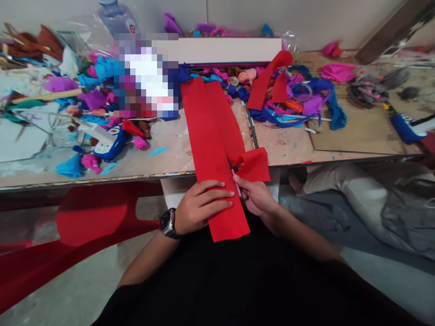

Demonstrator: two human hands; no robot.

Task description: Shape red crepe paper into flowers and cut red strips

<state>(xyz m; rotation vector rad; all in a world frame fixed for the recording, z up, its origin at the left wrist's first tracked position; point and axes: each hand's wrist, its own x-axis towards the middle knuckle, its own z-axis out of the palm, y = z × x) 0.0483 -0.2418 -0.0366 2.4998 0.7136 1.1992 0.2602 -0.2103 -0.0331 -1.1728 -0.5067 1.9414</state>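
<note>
A long strip of red crepe paper runs from the table's middle down over its front edge onto my lap. My left hand, with a wristwatch, lies on the strip's lower part, fingers stretched flat and holding it down. My right hand is closed around scissors with a pink handle, whose blades sit in a cut running up the strip. A cut flap of the red paper folds out to the right above that hand.
The wooden table is littered with crepe scraps in blue, purple, pink and red, tape rolls, a white box and a water bottle. A red plastic chair stands at left. Another person's legs are at right.
</note>
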